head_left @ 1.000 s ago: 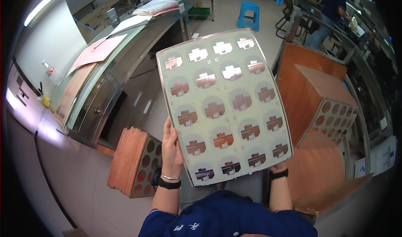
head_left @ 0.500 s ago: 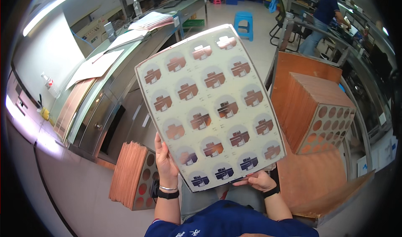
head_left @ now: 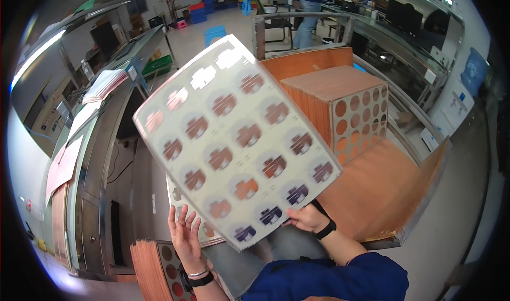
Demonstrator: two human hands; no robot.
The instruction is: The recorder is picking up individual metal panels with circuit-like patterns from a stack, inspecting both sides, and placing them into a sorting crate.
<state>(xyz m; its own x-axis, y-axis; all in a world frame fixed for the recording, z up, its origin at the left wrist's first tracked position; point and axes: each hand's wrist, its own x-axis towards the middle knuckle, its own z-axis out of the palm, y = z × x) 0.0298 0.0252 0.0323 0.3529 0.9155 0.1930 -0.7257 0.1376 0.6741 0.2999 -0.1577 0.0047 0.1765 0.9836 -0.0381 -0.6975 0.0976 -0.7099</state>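
A large cream circuit-board panel (head_left: pixel 239 147) with rows of copper-coloured shapes is held up tilted in front of me. My right hand (head_left: pixel 308 218) grips its lower right edge, thumb on the face and fingers behind. My left hand (head_left: pixel 185 234) is off the held panel, fingers spread and palm up, near its lower left side. Behind it, another similar panel (head_left: pixel 207 232) shows in part, near my left fingers and above my lap; what supports it is hidden.
A cart with an orange-brown board base (head_left: pixel 366 192) carries a tall panel stack (head_left: pixel 329 83) at right. Another stack (head_left: pixel 144 264) stands low at left. Along the left runs a glass-topped bench (head_left: pixel 87 136) with papers. A person (head_left: pixel 308 14) works at the back; a blue stool (head_left: pixel 214 34) stands far off.
My left hand has let go of the panel's left edge and opened. The panel has tilted further, and a second panel shows behind it. My view has turned right.
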